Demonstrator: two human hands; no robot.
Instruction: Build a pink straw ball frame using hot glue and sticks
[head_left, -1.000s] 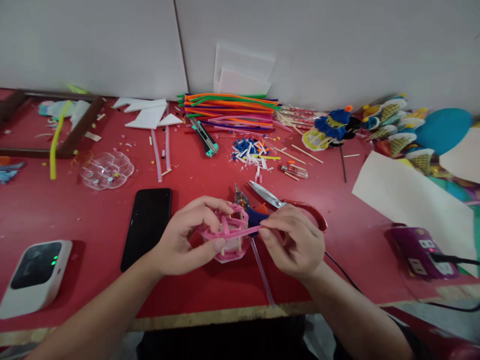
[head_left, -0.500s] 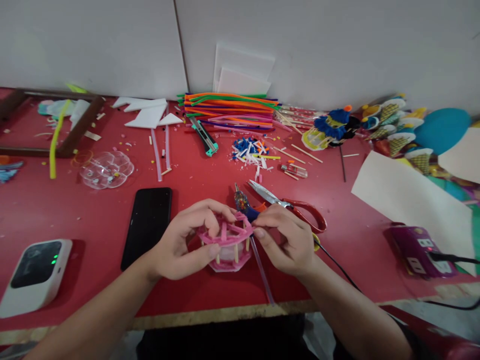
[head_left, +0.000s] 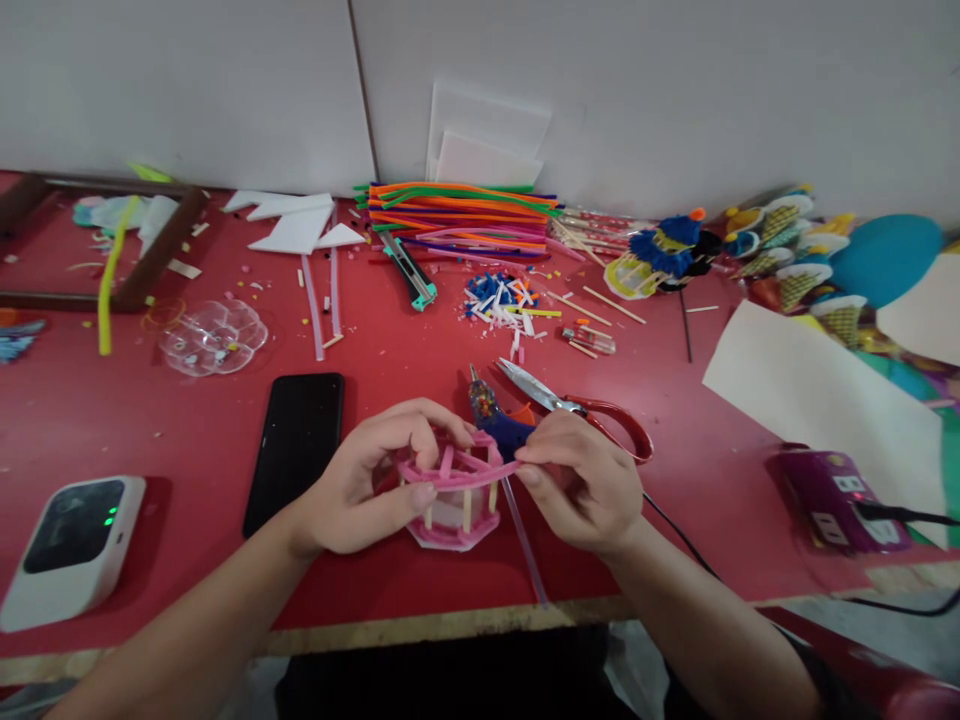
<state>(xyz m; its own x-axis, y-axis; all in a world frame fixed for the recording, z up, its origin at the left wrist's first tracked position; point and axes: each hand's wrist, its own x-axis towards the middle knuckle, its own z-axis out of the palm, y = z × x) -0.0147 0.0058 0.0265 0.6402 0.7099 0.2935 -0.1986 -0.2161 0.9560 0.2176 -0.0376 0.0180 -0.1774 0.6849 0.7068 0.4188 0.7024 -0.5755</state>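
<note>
A small pink frame point(head_left: 466, 505) with pale sticks as posts and a white base stands near the table's front edge. My left hand point(head_left: 382, 480) grips its upper left side between thumb and fingers. To the right, my right hand point(head_left: 581, 475) pinches the free end of a pink strip point(head_left: 507, 470) that runs along the frame's top. Just behind my right hand lies a blue glue gun point(head_left: 510, 430), partly hidden. A loose pink strip point(head_left: 527, 550) lies beside the frame, reaching the table edge.
Red-handled scissors point(head_left: 622, 420) lie behind my right hand. A black phone point(head_left: 294, 455) and a white device point(head_left: 71, 550) are at left, a purple power block point(head_left: 844, 500) at right. Farther back are a cutter point(head_left: 409, 272), coloured stems point(head_left: 461, 215) and scraps point(head_left: 499, 300).
My right hand has moved slightly right with the strip's end, which now stretches out past the frame's top. The frame has turned or tilted a little under my left hand.
</note>
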